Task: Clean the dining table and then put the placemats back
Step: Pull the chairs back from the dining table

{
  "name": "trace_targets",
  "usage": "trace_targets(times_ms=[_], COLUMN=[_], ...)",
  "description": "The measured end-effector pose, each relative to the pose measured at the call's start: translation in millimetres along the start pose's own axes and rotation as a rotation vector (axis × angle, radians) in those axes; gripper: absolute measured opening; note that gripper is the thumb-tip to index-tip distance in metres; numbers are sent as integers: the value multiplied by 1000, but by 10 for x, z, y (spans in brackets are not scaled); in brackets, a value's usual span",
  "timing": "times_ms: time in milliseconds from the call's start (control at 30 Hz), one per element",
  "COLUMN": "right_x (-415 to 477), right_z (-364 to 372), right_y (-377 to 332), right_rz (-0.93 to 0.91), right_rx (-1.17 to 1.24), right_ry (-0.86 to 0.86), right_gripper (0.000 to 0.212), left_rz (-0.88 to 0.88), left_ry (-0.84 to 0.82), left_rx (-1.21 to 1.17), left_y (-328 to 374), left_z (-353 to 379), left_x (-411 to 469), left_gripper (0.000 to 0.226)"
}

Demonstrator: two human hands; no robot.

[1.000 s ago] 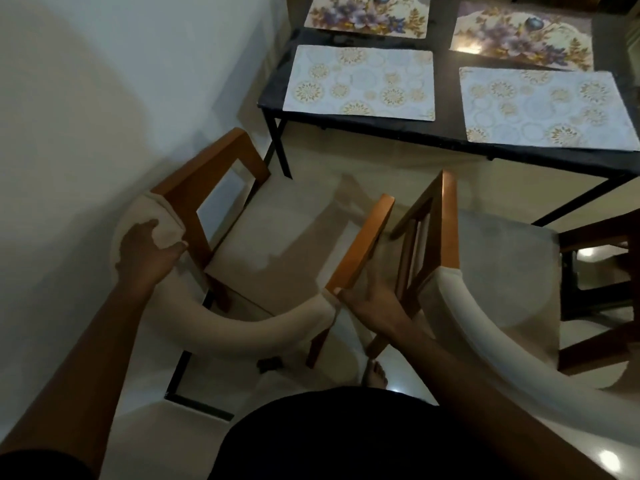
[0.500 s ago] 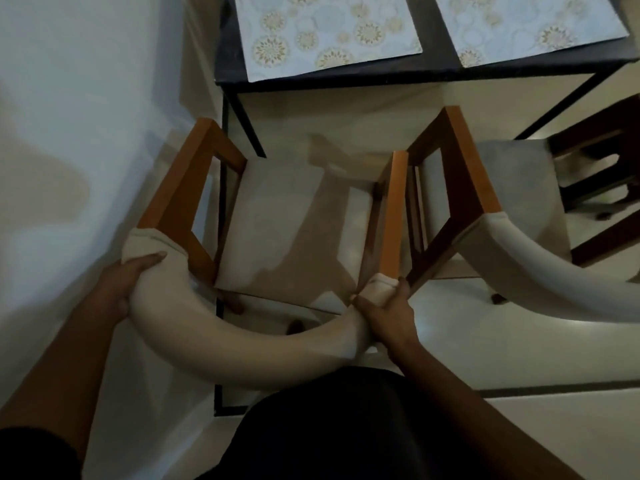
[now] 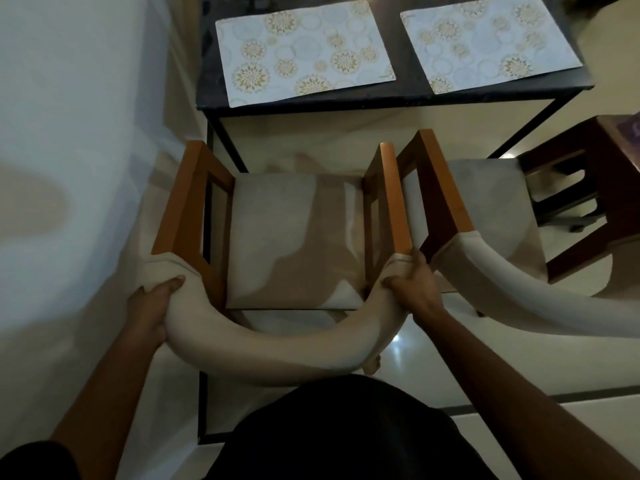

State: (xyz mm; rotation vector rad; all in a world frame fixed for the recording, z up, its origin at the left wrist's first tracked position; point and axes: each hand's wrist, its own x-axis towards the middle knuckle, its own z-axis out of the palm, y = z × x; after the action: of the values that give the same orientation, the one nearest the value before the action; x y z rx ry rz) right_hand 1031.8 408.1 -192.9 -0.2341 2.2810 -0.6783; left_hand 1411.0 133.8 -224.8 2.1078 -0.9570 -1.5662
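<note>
A dark dining table (image 3: pixel 381 100) stands ahead with two pale placemats with gold medallions lying flat on it, one on the left (image 3: pixel 301 50) and one on the right (image 3: pixel 485 39). In front of it sits a wooden chair (image 3: pixel 294 237) with a beige seat and a curved padded backrest. My left hand (image 3: pixel 152 303) grips the backrest's left end. My right hand (image 3: pixel 412 285) grips its right end, by the orange armrest.
A white wall (image 3: pixel 69 168) runs close along the left of the chair. A second matching chair (image 3: pixel 485 216) stands directly to the right, touching or nearly touching. A dark wooden chair or stool (image 3: pixel 595 188) is at far right. Glossy tiled floor lies below.
The chair now sits square to the table's edge instead of angled. Both hands have shifted to firm grips on the backrest's two ends, and the view has dropped lower over the chair.
</note>
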Motion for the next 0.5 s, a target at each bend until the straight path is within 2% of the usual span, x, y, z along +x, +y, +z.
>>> trace_targets(times_ms=[167, 367, 500], right_x=[242, 401, 424], right_z=[-244, -394, -397], right_y=[-67, -113, -124], right_rz=[-56, -72, -68], right_rx=[-53, -99, -134], right_ry=[14, 0, -1], right_gripper=[89, 93, 94], left_rz=[10, 18, -3], left_ry=[0, 15, 42], left_rx=[-26, -32, -40], left_y=[-82, -84, -57], left_z=[308, 438, 469], left_x=[-171, -256, -247], left_gripper=[84, 101, 93])
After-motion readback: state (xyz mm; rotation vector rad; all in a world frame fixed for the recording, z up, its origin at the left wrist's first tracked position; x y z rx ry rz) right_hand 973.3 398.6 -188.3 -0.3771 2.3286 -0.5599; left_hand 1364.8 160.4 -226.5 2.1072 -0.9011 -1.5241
